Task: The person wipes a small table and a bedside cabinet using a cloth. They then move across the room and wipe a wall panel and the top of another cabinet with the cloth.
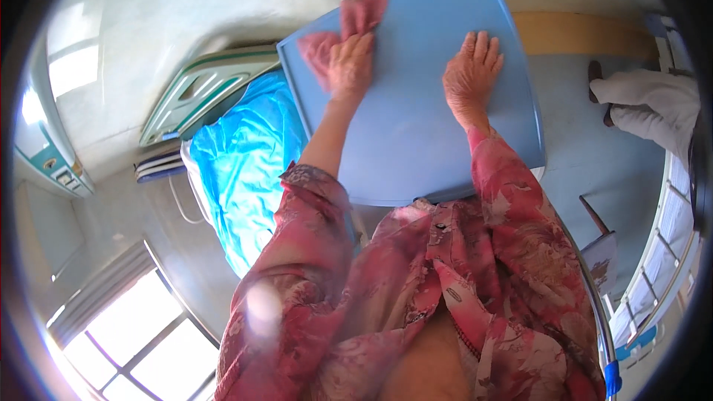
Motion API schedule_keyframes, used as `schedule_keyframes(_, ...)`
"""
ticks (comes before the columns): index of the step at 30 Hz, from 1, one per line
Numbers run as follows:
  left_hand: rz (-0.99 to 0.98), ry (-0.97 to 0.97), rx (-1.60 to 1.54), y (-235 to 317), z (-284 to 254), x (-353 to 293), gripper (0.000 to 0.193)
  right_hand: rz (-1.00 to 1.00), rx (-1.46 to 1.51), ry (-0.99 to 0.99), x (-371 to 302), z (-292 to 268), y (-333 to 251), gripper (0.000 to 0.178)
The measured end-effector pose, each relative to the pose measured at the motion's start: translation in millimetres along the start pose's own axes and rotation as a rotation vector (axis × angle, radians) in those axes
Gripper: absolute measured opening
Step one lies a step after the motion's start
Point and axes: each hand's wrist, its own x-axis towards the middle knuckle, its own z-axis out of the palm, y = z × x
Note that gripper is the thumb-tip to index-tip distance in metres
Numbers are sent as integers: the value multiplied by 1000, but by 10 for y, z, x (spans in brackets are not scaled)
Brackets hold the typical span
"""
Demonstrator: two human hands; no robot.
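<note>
A blue cabinet top (416, 126) with a raised rim lies in front of me. On its far left part is a pink cloth (362, 15), bunched and slightly blurred. My left hand (351, 65) presses down on the cloth, its fingers over the near part, while two folds stick out ahead and to the left. My right hand (473, 74) rests flat on the right half of the blue top, fingers stretched out and holding nothing. Both my forearms reach forward in patterned pink sleeves.
Left of the blue top stands a bed with a shiny blue cover (249, 156) and a pale green-trimmed headboard (208, 93). At the right, a person in light trousers (646, 100) stands on the grey floor. A metal bed rail (665, 275) curves along the right. A window (141, 334) is at lower left.
</note>
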Motion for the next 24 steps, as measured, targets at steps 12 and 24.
schedule_keyframes(12, -322, -99, -61, 350, -934, -1451, 37, 40, 23, -124, 20, -66, -47, 51)
schedule_keyframes(24, -406, -122, 149, -995, -246, -618, 33, -29, -8, -61, -31, -41, -96, 54)
